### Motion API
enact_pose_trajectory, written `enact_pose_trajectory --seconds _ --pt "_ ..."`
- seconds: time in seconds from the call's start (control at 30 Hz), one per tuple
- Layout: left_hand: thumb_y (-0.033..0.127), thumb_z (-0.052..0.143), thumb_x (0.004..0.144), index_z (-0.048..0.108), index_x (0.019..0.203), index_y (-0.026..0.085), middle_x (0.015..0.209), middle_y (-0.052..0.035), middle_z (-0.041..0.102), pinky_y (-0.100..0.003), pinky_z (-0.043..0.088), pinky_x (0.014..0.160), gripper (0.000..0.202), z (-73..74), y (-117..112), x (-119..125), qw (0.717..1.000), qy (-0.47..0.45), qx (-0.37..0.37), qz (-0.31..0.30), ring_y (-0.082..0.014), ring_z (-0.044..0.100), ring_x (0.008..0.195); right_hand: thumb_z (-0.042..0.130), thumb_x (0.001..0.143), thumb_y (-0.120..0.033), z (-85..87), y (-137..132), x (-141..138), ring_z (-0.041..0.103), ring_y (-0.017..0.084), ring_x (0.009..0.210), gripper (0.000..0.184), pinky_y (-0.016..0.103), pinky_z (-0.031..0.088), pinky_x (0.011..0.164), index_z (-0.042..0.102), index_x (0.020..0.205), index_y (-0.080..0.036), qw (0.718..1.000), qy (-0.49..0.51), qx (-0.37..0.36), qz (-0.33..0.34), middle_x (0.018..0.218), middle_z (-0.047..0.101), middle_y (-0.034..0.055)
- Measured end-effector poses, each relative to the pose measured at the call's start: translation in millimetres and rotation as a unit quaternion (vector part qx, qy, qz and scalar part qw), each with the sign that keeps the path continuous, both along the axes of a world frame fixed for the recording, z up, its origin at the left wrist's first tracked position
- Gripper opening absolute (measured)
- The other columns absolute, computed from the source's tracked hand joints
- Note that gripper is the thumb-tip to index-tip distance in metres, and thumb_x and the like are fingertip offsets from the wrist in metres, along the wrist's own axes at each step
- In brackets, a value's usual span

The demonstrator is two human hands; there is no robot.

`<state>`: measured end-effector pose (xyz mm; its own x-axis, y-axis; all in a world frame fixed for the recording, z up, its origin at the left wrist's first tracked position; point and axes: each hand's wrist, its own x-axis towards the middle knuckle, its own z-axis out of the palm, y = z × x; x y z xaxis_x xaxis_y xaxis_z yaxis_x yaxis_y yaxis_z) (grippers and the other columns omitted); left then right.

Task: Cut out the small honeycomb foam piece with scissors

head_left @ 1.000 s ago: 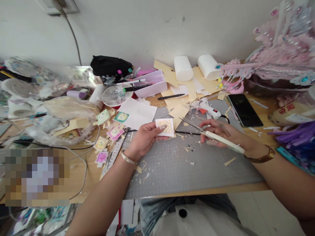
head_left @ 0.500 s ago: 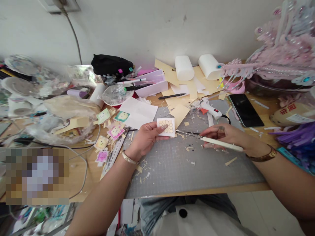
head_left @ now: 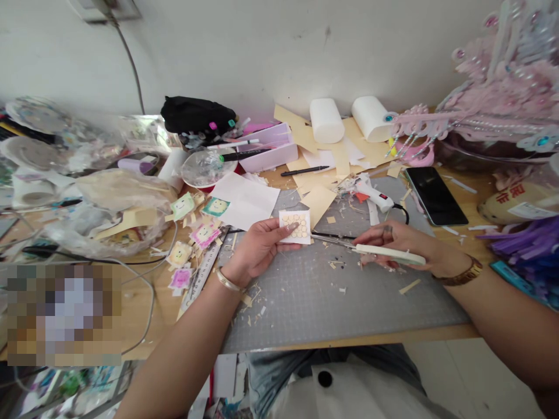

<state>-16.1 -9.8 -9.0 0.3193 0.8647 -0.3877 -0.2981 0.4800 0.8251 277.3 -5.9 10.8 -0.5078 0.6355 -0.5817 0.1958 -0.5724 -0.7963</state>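
My left hand (head_left: pixel 257 247) pinches a small white paper square (head_left: pixel 296 226) printed with tan circles, held up over the grey cutting mat (head_left: pixel 332 297). My right hand (head_left: pixel 393 240) grips a pair of white-handled scissors (head_left: pixel 375 249). Their blades lie low and point left, with the tips just under the paper's right edge. Paper scraps litter the mat beneath both hands.
A white glue gun (head_left: pixel 371 195) and a black phone (head_left: pixel 434 196) lie behind my right hand. A metal ruler (head_left: pixel 203 270) and small coloured face cards (head_left: pixel 204 234) sit to the left. Plastic bags, a pink tray (head_left: pixel 271 152), foam rolls (head_left: pixel 325 120) and pink ornaments (head_left: pixel 493 99) crowd the back.
My right hand has lowered and levelled the scissors, bringing the blade tips leftward to the paper's edge. My left hand with the paper has barely moved.
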Motion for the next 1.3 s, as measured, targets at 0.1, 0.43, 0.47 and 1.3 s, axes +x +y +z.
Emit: enact_pose_trajectory --seconds 0.1,0.43,0.47,1.3 --pt "0.023 0.077 0.075 0.073 0.099 0.012 0.106 -0.0128 0.073 -0.029 0.061 0.075 0.027 -0.9 0.0 -0.7 1.0 -0.01 -0.011 -0.005 -0.0191 0.072 0.085 0.083 0.052 -0.025 -0.4 0.0 0.3 0.05 0.008 0.04 0.044 0.02 0.039 0.037 0.073 0.093 -0.012 1.0 0.013 -0.005 -0.002 0.069 0.073 0.0087" --pt "0.019 0.077 0.074 0.073 0.096 0.011 0.101 -0.0108 0.074 -0.026 0.061 0.071 0.024 -1.6 0.3 -2.6 0.999 -0.028 -0.032 -0.011 -0.0159 0.071 0.078 0.084 0.057 -0.027 7.4 0.0 0.3 0.049 0.006 0.041 0.048 0.02 0.042 0.039 0.074 0.101 -0.012 0.999 -0.008 -0.001 0.032 0.075 0.075 0.0093" --pt "0.019 0.077 0.075 0.073 0.097 0.011 0.101 -0.0108 0.074 -0.026 0.061 0.07 0.024 -1.5 0.1 -2.4 0.999 -0.028 -0.034 -0.013 -0.0157 0.071 0.078 0.083 0.058 -0.028 6.4 -0.1 0.4 0.049 0.006 0.041 0.047 0.019 0.041 0.039 0.074 0.101 -0.012 0.999 -0.004 0.003 0.035 0.076 0.075 0.0093" --pt "0.023 0.077 0.075 0.073 0.099 0.011 0.099 -0.0123 0.074 -0.032 0.061 0.075 0.027 -4.0 0.4 -3.5 0.999 -0.001 -0.024 -0.034 -0.018 0.071 0.08 0.082 0.061 -0.038 -2.9 4.4 7.1 0.065 0.015 0.057 0.048 0.02 0.046 0.041 0.076 0.103 -0.016 0.989 -0.078 0.089 0.088 0.088 0.076 0.0107"
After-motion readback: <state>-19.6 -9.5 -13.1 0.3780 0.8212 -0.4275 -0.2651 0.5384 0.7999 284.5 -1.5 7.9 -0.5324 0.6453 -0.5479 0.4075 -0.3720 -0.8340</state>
